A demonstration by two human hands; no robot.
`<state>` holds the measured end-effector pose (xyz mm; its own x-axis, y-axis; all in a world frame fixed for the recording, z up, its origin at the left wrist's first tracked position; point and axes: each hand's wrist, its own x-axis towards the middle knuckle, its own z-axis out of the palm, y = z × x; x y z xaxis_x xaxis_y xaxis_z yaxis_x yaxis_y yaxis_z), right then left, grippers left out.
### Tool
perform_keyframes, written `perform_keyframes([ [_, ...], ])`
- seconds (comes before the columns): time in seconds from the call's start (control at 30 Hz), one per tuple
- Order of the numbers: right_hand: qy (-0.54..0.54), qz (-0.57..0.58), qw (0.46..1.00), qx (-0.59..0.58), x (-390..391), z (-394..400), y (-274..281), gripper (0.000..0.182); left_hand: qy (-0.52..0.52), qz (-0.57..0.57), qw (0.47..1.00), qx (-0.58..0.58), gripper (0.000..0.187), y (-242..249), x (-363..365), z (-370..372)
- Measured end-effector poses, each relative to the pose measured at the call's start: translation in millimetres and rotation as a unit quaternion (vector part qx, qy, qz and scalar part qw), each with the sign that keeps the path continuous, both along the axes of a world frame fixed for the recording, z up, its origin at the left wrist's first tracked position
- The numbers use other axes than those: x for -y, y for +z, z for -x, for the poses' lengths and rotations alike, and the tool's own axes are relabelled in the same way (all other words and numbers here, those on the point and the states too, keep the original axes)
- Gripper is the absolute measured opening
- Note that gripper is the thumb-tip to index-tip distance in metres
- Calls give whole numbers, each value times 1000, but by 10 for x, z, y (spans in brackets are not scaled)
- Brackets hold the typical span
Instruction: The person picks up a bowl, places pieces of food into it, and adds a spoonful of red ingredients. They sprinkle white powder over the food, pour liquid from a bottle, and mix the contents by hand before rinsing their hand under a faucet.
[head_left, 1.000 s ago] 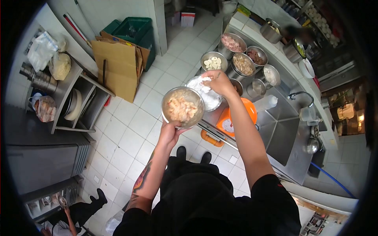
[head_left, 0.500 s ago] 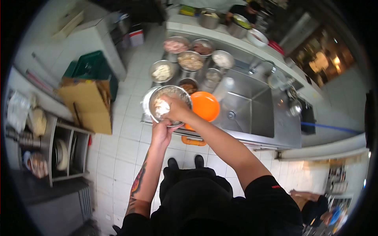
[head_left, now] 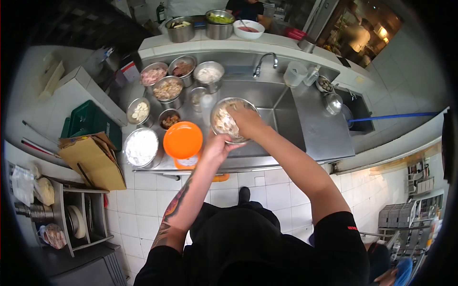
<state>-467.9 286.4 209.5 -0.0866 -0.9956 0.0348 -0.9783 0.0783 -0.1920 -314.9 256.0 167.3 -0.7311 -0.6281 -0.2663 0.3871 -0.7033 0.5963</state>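
Note:
A steel bowl [head_left: 252, 106] with pale, flour-coated pieces in it is held over the near left part of the sink [head_left: 281, 121]. My left hand [head_left: 218, 148] grips the bowl's near rim from below. My right hand [head_left: 244, 121] reaches down into the bowl among the pieces, its fingertips hidden there. Left of the bowl stands an orange round lid or bowl [head_left: 182, 140]. Beyond that is a steel pot of white powder [head_left: 141, 147]. A small pot of brown pieces [head_left: 169, 119] sits behind the orange one.
Several steel pots of food, one with pink meat [head_left: 153, 75], crowd the counter's left. A faucet [head_left: 265, 64] rises behind the sink. Clear plastic containers [head_left: 295, 74] stand right of it. A person [head_left: 245, 8] is beyond the ledge; cardboard [head_left: 93, 159] leans at left.
The bowl and both hands have moved right, from beside the pots to over the sink. The pot of white powder, earlier largely covered by the bowl, now shows fully. The view has shifted.

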Motion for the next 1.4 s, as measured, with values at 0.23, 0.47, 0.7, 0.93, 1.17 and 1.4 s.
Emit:
perform_keyframes([
  [0.23, -27, 116, 993, -4, -118, 1175, -755, 50, -8, -42, 999, -12, 82, -613, -319, 1306],
  [0.47, -140, -3, 941, 307, -281, 1612, -543, 75, -2, -48, 999, 19, 65, -590, -383, 1659],
  [0.7, -65, 66, 975, 201, -187, 1654, -1074, 51, -2, -27, 998, 62, 63, -602, -418, 1654],
  [0.93, -18, -99, 994, 40, 92, 1553, -930, 49, -49, -59, 995, 65, 62, -964, 146, 1608],
  [1.17, -79, 22, 988, 134, 215, 1552, -1131, 59, -47, -51, 995, 72, 73, -694, 261, 1478],
  [1.4, -21, -31, 996, -78, 292, 1459, -932, 34, -70, -26, 995, 65, 71, -1061, 271, 1585],
])
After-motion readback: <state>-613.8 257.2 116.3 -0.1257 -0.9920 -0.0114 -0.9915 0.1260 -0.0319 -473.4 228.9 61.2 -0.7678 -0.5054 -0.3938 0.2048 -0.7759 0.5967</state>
